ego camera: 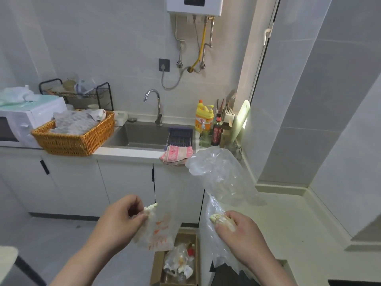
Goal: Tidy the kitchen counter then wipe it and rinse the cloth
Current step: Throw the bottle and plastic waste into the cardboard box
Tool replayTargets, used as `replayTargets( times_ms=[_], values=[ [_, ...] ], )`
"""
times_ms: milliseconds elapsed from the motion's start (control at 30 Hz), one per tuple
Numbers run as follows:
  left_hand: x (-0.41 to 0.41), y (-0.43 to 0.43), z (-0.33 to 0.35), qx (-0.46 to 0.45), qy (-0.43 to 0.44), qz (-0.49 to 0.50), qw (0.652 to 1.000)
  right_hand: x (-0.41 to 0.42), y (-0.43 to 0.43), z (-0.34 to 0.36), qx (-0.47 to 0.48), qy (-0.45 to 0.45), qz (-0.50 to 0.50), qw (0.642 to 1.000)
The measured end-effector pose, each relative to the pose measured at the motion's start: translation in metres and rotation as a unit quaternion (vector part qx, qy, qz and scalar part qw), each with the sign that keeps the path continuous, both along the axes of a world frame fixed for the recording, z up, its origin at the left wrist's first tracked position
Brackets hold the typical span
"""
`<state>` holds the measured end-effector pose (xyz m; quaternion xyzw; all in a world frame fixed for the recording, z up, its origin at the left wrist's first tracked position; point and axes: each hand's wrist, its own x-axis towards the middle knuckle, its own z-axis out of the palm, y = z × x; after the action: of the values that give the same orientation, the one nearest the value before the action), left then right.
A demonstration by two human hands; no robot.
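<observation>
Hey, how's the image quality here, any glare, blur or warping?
Head view: wide-angle lens bends the wall edges; strong daylight glare on the cutting board by the window; clear bag in the right hand looks soft, as does the left hand; counter is evenly lit.

A home kitchen — sink (132,135), faucet (153,105), microwave (24,122), dish soap (204,116).

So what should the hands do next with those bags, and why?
Probably let go of them over the cardboard box on the floor. The left hand pinches a printed bag and the right hand grips a clear bag, both right above the box, which already holds rubbish.
</observation>
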<state>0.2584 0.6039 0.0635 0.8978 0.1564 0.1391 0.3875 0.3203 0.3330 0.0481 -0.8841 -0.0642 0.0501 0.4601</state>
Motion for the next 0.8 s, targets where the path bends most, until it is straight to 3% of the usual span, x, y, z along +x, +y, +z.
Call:
replayTargets(
  times_ms=[400,800],
  values=[
    [0.037,0.054,-0.007,-0.021,-0.021,0.065,0.997,0.071,0.062,-0.006,-0.035,0.004,0.076,0.997],
    [0.129,0.172,-0.029,-0.070,-0.016,0.016,0.997,0.125,0.173,-0.017,-0.097,0.025,0.018,0.995]
  ],
)
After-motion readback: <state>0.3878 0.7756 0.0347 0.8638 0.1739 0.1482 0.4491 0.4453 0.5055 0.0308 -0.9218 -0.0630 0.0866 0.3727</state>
